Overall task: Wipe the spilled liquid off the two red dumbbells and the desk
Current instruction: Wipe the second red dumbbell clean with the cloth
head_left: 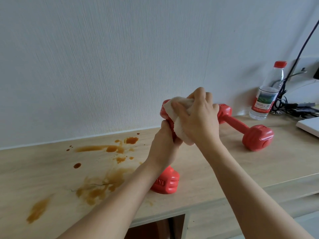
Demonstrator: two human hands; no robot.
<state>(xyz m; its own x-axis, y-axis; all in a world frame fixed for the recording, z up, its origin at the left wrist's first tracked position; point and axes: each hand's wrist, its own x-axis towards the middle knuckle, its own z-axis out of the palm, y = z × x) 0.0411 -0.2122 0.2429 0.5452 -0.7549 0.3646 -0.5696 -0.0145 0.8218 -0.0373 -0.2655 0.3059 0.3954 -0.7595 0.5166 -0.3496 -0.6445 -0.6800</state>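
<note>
Pale textured wallpaper point(103, 57) backs a light wood-grain desk point(224, 169) that runs across the view; two red moulded dumbbells are on it. One red dumbbell point(168, 182) stands on end near the front edge, its long axis roughly upright and leaning slightly away toward the wall, its lower head on the desk and its upper head raised; the left hand point(164, 144) curls round its handle from below, and the right hand point(196, 118) grips a cream terry cloth point(174, 107) bunched over the upper head, fingers bent around the fabric. The second red dumbbell point(250, 131) lies flat behind and to the right, its long axis running diagonally from the far head near the wall to the near head at the right; the right hand hides part of its far head.

Brown spilled liquid point(100, 183) marks the desk to the left of the standing dumbbell: one broad smeared patch near the front, a streak at the front left, a long run with blobs closer to the wall, and several small drops between; it lies apart from the cloth. One clear plastic water bottle with a red cap point(265, 94) stands upright at the far right by the wall; black cables point(286, 104) tangle just beside it; a white flat object point(309, 126) is cut off by the right edge.
</note>
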